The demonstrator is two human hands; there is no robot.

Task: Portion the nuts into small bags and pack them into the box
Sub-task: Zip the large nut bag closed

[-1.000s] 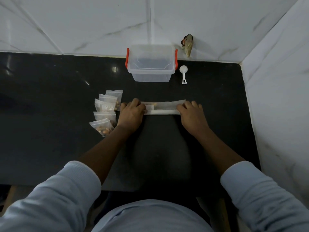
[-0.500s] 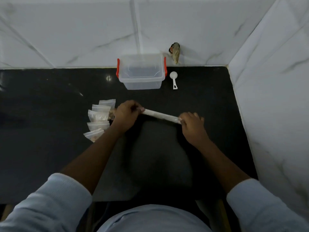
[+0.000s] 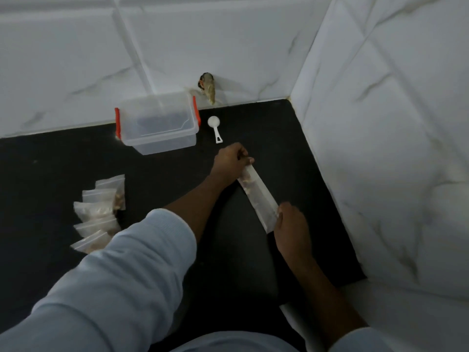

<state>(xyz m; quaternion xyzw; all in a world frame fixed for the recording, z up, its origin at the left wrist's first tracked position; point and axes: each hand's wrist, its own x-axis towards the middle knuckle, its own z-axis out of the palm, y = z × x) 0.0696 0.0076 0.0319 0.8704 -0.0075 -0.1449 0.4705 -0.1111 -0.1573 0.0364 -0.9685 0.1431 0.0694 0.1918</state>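
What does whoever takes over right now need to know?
Left hand grips the far end of the long nut bag; right hand grips its near end.
Done: filled small bags lie stacked on the counter's left side.
Box stands by the wall, no bags visible inside; scoop beside it.
Left: pack the small bags into the box.

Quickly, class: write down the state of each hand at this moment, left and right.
Left hand: grips the far end of the folded nut bag.
Right hand: grips its near end.
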